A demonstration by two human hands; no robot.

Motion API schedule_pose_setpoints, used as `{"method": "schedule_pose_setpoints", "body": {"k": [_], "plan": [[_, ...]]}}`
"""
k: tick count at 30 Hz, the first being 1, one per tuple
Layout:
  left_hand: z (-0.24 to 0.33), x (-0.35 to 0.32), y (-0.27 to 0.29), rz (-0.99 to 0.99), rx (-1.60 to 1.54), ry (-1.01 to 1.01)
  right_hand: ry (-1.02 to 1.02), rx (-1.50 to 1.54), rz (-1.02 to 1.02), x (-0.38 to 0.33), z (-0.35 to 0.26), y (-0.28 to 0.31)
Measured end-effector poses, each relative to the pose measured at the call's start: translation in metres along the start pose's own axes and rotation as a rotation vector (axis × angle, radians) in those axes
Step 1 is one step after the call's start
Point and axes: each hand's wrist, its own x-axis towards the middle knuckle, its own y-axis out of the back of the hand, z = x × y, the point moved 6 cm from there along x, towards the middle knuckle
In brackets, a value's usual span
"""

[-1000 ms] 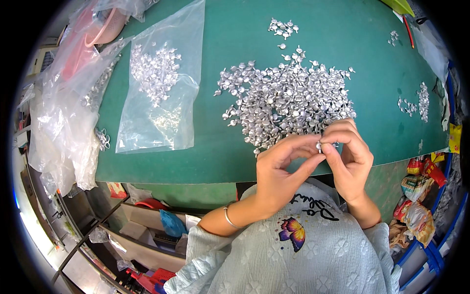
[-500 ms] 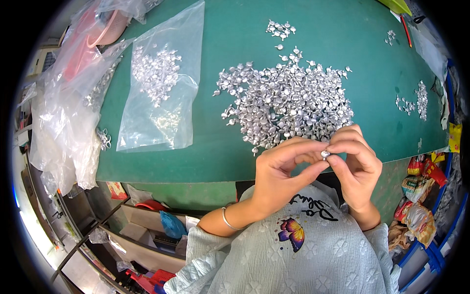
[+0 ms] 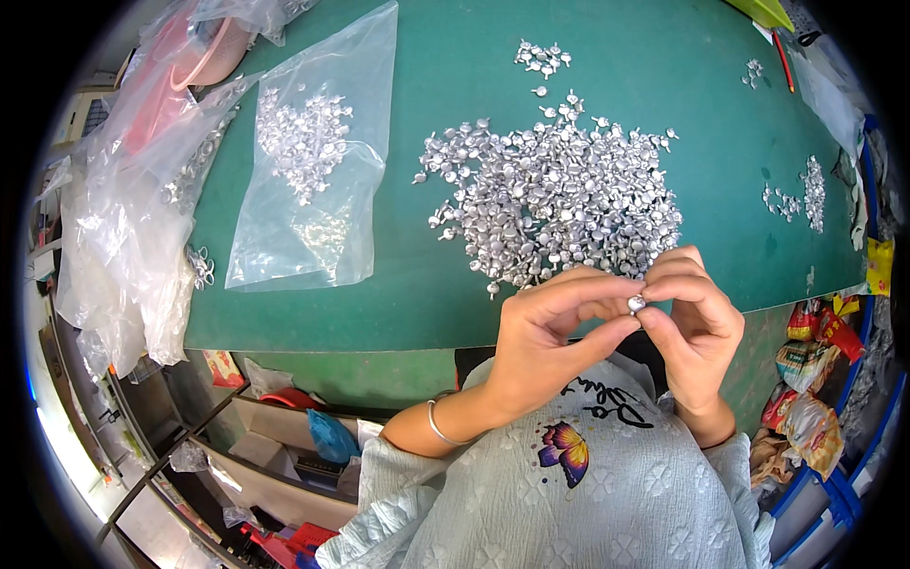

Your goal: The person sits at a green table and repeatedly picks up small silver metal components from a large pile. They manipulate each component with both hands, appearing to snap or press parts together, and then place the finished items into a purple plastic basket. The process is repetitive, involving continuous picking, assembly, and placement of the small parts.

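A small round silver metal piece (image 3: 636, 303) is pinched between the fingertips of both hands, just past the near edge of the table. My left hand (image 3: 559, 327) holds it from the left with thumb and forefinger, and my right hand (image 3: 694, 318) grips it from the right the same way. Beyond my hands spreads a large heap of similar silver metal pieces (image 3: 559, 199), several with short stems. Fingertips cover part of the held piece.
A clear plastic bag (image 3: 351, 228) with more metal pieces lies on the green table (image 3: 455, 66). Small groups of pieces (image 3: 813, 194) sit at the right. At far left are crumpled plastic bags (image 3: 128, 256) and a pink basket (image 3: 223, 57). Packets (image 3: 806, 427) lie beyond the table at lower right.
Both hands have shifted very slightly right and down with the metal piece still between their fingertips. The heap looks the same.
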Motion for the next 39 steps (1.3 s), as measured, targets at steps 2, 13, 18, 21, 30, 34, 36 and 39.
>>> {"method": "schedule_pose_setpoints", "body": {"k": [2, 13, 18, 21, 30, 34, 36, 39], "plan": [[0.002, 0.000, -0.002, -0.026, 0.018, -0.026, -0.005, 0.031, 0.016, -0.001, -0.001, 0.000], [0.006, 0.003, -0.011, -0.075, 0.012, -0.059, -0.030, 0.129, 0.047, -0.006, -0.002, 0.005], [0.010, 0.003, -0.012, -0.096, 0.105, 0.019, -0.022, 0.137, 0.065, -0.008, -0.003, 0.007], [0.010, 0.003, -0.012, -0.095, 0.106, 0.012, -0.011, 0.128, 0.084, -0.007, -0.005, 0.007], [0.012, 0.005, -0.015, -0.123, 0.081, -0.026, 0.244, -0.404, -0.079, 0.002, -0.030, 0.010], [0.012, 0.006, -0.018, -0.123, 0.062, -0.050, -0.081, 0.128, 0.044, -0.006, -0.005, 0.016], [0.012, 0.006, -0.016, -0.126, 0.127, -0.073, -0.160, 0.210, 0.054, -0.008, -0.001, 0.014], [0.014, 0.006, -0.017, -0.097, 0.269, -0.117, -0.319, 0.453, 0.055, -0.014, 0.010, 0.008]]}}
